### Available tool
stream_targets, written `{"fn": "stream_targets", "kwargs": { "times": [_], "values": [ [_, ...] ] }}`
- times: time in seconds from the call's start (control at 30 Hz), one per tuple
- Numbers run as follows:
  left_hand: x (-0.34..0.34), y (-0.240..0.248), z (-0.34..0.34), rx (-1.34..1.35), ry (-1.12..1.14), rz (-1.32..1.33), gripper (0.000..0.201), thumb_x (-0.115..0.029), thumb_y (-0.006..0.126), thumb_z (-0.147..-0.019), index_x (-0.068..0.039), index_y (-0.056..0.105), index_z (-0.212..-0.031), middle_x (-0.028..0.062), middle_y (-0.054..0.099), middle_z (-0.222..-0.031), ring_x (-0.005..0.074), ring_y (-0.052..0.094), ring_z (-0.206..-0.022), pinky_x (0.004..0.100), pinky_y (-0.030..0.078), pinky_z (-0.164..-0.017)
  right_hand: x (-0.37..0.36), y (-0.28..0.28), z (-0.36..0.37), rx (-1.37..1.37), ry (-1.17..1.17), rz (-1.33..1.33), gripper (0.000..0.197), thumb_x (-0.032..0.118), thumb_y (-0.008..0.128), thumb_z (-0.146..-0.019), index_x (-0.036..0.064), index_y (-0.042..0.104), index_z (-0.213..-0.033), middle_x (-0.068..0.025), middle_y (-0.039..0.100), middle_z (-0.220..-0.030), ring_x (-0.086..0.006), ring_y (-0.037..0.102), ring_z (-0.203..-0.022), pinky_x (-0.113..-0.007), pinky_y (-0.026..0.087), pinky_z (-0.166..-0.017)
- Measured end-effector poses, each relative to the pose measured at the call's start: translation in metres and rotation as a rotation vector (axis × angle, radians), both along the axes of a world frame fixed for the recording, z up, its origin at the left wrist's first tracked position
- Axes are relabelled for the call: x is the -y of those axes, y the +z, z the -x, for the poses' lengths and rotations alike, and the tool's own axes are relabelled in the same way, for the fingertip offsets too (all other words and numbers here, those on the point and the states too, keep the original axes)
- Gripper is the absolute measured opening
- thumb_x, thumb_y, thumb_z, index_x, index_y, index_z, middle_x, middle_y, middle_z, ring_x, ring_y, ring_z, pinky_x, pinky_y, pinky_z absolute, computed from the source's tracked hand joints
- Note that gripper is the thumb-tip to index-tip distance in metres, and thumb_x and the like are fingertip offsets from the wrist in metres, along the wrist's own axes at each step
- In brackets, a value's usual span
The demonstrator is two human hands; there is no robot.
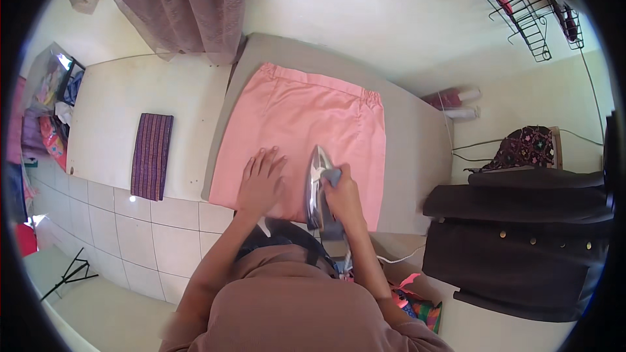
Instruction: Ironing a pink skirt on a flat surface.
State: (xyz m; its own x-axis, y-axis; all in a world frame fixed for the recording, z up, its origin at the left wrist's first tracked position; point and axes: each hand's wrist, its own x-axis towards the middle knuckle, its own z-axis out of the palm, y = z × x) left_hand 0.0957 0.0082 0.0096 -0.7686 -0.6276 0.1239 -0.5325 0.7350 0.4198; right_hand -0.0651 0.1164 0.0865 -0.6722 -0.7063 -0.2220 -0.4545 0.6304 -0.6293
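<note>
A pink skirt [297,117] with a gathered elastic waistband lies spread over a grey-covered board, its waistband at the far side. My right hand [342,192] is closed round the handle of a clothes iron [314,199], whose shiny pointed tip faces away from me. The iron rests on the skirt right of its middle, and its cord trails down beside my right forearm. Flat on the cloth to the left of the iron lies my left hand [263,179], fingers stretched out and holding nothing.
A folded purple striped cloth [152,156] lies on the white table [104,104] to the left. Dark buttoned garments [515,241] hang at the right. Above them is a black wire rack [521,13]. A mauve curtain [182,6] hangs over the far edge. A small black tripod [70,275] stands lower left.
</note>
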Motion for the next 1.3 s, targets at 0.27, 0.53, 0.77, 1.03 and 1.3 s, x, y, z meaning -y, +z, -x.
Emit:
{"fn": "stream_targets", "kwargs": {
  "times": [0.27, 0.53, 0.77, 1.03, 1.3],
  "values": [
    [0.001, 0.001, 0.008, 0.001, -0.014, 0.049, 0.05, -0.028, 0.053, -0.086, -0.018, 0.046, -0.135, 0.0063, 0.035, -0.146, 0.027, 0.031, -0.136, 0.0433, 0.025, -0.111, 0.129, -0.032, 0.094, -0.146, -0.09, 0.043, 0.041, 0.014, 0.062, -0.081, -0.0082, 0.041, -0.108, -0.0268, 0.062, -0.072, -0.0402, 0.063, -0.059, -0.046, 0.05, -0.057],
    [0.002, 0.002, -0.003, -0.029, -0.013, -0.007, 0.05, -0.023, 0.054, -0.085, -0.017, 0.047, -0.134, 0.0083, 0.038, -0.144, 0.0294, 0.034, -0.134, 0.0443, 0.024, -0.111, 0.039, -0.018, 0.034, -0.06, -0.047, -0.019, 0.04, 0.016, 0.062, -0.081, -0.0023, 0.041, -0.11, -0.0319, 0.061, -0.084, -0.0477, 0.062, -0.081, -0.052, 0.048, -0.069],
    [0.001, -0.002, 0.002, 0.054, -0.022, 0.057, 0.051, -0.028, 0.054, -0.086, -0.02, 0.046, -0.135, 0.0091, 0.033, -0.147, 0.0326, 0.029, -0.135, 0.0479, 0.022, -0.111, 0.006, -0.011, 0.037, -0.04, -0.157, -0.09, 0.048, 0.018, 0.068, -0.079, -0.0028, 0.043, -0.115, -0.0315, 0.062, -0.094, -0.0477, 0.06, -0.091, -0.05, 0.048, -0.075],
    [-0.025, 0.021, 0.047, 0.123, -0.194, 0.013, 0.053, -0.044, 0.052, -0.088, -0.037, 0.041, -0.139, 0.0087, 0.022, -0.152, 0.0391, 0.017, -0.14, 0.0678, 0.016, -0.105, 0.084, 0.003, 0.132, 0.124, -0.264, -0.012, 0.043, 0.017, 0.067, -0.078, -0.0041, 0.044, -0.108, -0.0305, 0.063, -0.092, -0.0457, 0.062, -0.088, -0.049, 0.049, -0.074],
    [-0.035, -0.001, 0.054, 0.116, -0.183, 0.093, 0.055, -0.049, 0.049, -0.088, -0.036, 0.039, -0.141, 0.0046, 0.024, -0.153, 0.0393, 0.021, -0.138, 0.0714, 0.013, -0.102, -0.053, -0.01, 0.052, 0.022, -0.182, -0.121, 0.045, 0.02, 0.068, -0.078, 0.0019, 0.045, -0.113, -0.0311, 0.062, -0.093, -0.0478, 0.06, -0.091, -0.051, 0.048, -0.076]
  ]
}}
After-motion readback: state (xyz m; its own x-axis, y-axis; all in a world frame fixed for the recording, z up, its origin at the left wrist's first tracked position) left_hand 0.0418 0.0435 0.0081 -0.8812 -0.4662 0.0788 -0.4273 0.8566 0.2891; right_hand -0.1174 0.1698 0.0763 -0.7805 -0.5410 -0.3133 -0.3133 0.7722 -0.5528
